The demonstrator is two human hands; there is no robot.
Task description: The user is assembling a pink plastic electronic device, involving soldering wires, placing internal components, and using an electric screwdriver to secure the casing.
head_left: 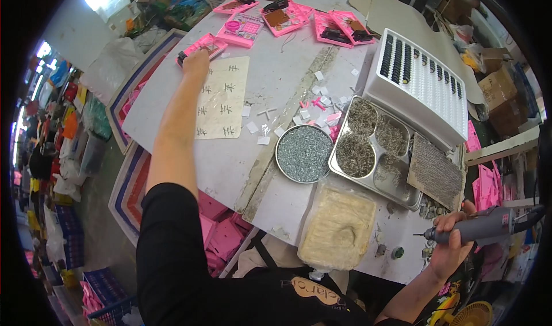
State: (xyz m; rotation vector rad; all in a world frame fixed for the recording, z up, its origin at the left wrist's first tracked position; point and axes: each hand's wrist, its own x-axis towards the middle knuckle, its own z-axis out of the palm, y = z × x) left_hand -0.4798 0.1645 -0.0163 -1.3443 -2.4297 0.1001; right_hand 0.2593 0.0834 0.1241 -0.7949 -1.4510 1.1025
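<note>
Stretched to the far left of the table, my left hand [196,62] is closed on the near side of a pink plastic case [211,45] with a dark part at its left end; its fingertips are partly hidden. My right hand [451,237], low at the right, wraps round a grey electric screwdriver [480,229]. Its thin bit points left over the table's edge, touching nothing, and a dark cable leaves its back end. Beside my left forearm lies a paper sheet [221,104] with handwritten characters. Similar pink cases [286,18] with black and brown parts lie along the far side.
A round tin [278,164] holds many small silvery pieces. Right of it stands a metal tray [415,202] with round compartments of small metal parts. Behind that is a white rack [376,84] with black pieces. A wrapped yellowish block [339,228] lies nearest me. White and pink scraps are scattered mid-table.
</note>
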